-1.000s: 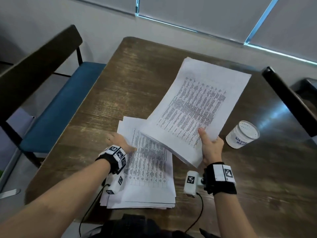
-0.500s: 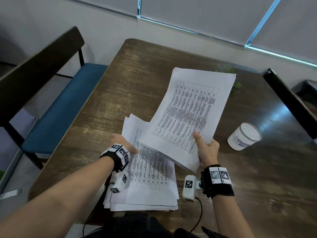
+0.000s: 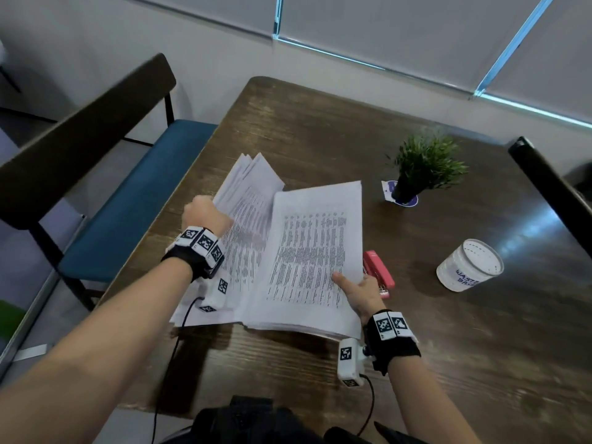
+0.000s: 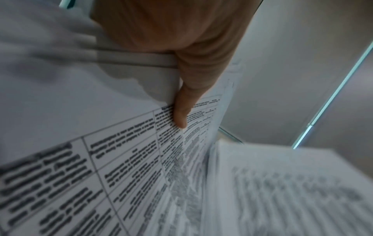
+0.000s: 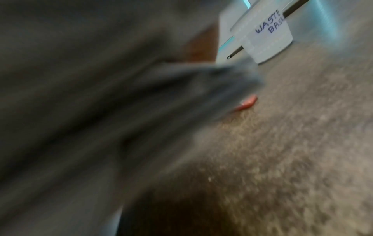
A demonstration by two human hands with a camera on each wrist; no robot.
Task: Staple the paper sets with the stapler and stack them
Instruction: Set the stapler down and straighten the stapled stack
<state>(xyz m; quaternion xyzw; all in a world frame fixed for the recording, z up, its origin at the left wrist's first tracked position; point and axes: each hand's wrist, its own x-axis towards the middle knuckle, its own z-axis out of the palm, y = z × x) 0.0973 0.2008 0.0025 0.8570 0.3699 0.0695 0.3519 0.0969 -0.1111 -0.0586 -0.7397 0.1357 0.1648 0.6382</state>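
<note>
A thick set of printed sheets [image 3: 315, 251] lies low over the table, and my right hand [image 3: 358, 291] grips its near right corner, thumb on top. My left hand [image 3: 205, 216] lifts the left edge of several other printed sheets [image 3: 246, 193] so they stand tilted up from the pile beneath. In the left wrist view my thumb [image 4: 181, 115] presses on the printed face of those sheets [image 4: 121, 159]. A pink stapler [image 3: 379, 272] lies on the table just right of the right-hand set; its tip [image 5: 247, 103] peeks out under the blurred paper in the right wrist view.
A white cup [image 3: 469, 269] marked "WASTE" stands at the right, also seen as a cup [image 5: 266, 36] in the right wrist view. A small potted plant [image 3: 423, 168] stands behind the papers. A blue-seated bench [image 3: 128, 200] runs along the table's left edge, a dark chair back [image 3: 551, 193] at the right.
My right hand has lowered its paper set toward the table, uncovering the plant and stapler. My left hand has lifted the edge of the sheets it was resting on.
</note>
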